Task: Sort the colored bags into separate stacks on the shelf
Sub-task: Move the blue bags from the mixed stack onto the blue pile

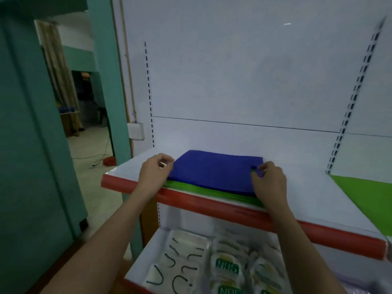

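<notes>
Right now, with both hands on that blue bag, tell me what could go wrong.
1. The blue bag lies directly on green bags; lifting it by the right hand pinch at its edge may drag a green one along.
2. The mixed pile sits at the shelf's red front edge, so a tug could slide bags off onto the packets below.

The blue bag (214, 170) is looking soft and matt, like cloth. The white shelf (301, 187) is looking smooth, and its red edge (212, 203) is shining a little.
</notes>
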A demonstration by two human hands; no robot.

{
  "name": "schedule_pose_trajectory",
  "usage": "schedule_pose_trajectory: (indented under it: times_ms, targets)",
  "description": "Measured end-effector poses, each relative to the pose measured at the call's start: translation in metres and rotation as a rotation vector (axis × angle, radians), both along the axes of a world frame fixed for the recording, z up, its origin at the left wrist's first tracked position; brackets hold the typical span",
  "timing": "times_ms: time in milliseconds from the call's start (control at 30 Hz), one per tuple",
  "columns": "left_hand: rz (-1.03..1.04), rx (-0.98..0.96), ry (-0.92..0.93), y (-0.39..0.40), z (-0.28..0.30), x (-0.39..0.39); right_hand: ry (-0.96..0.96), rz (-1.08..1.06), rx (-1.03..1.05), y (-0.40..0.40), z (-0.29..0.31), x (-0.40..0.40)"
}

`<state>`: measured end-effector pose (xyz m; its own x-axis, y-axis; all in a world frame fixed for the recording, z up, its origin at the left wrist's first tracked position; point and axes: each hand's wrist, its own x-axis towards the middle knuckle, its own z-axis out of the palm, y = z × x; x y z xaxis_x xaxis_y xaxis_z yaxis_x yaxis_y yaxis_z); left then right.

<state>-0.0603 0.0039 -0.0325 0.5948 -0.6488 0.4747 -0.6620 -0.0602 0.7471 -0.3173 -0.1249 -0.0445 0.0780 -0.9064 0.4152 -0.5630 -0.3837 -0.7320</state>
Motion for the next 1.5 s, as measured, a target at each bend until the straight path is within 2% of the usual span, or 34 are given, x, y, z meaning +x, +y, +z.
schedule_pose_trajectory:
  times_ms: [100, 233, 467, 633, 800, 1000, 1200, 1367, 1433, 1500]
  targets:
    - [-0.007, 0.109, -0.048, -0.032, -0.005, 0.016, 0.035, -0.061, 0.097, -0.005, -0.008, 0.002]
    - [-0.067, 0.309, -0.165, -0.054, -0.018, 0.038, 0.000, -0.088, 0.119, -0.005, -0.009, -0.002]
    - [-0.191, 0.312, -0.093, -0.059, -0.027, 0.054, -0.034, -0.184, 0.009, 0.003, -0.010, -0.001]
    - [-0.137, 0.435, -0.217, -0.057, -0.021, 0.043, 0.004, -0.251, -0.044, 0.002, -0.012, -0.002]
    - [-0.106, 0.451, -0.148, -0.060, -0.021, 0.045, -0.011, -0.234, -0.062, 0.001, -0.014, -0.001]
    - [-0.134, 0.380, -0.043, -0.064, -0.025, 0.050, -0.106, -0.177, -0.082, 0.003, -0.014, -0.003]
    - [-0.107, 0.153, -0.026, -0.048, -0.018, 0.043, -0.321, -0.151, -0.144, 0.019, -0.001, 0.000]
    - [-0.414, -0.146, 0.365, -0.038, -0.006, 0.045, -0.476, -0.088, -0.134, 0.043, 0.021, 0.002]
    - [-0.545, -0.196, 0.497, -0.035, -0.002, 0.046, -0.517, -0.078, -0.127, 0.056, 0.026, -0.004]
    - [-0.644, -0.200, 0.531, -0.036, -0.001, 0.043, -0.523, -0.102, -0.114, 0.066, 0.026, -0.013]
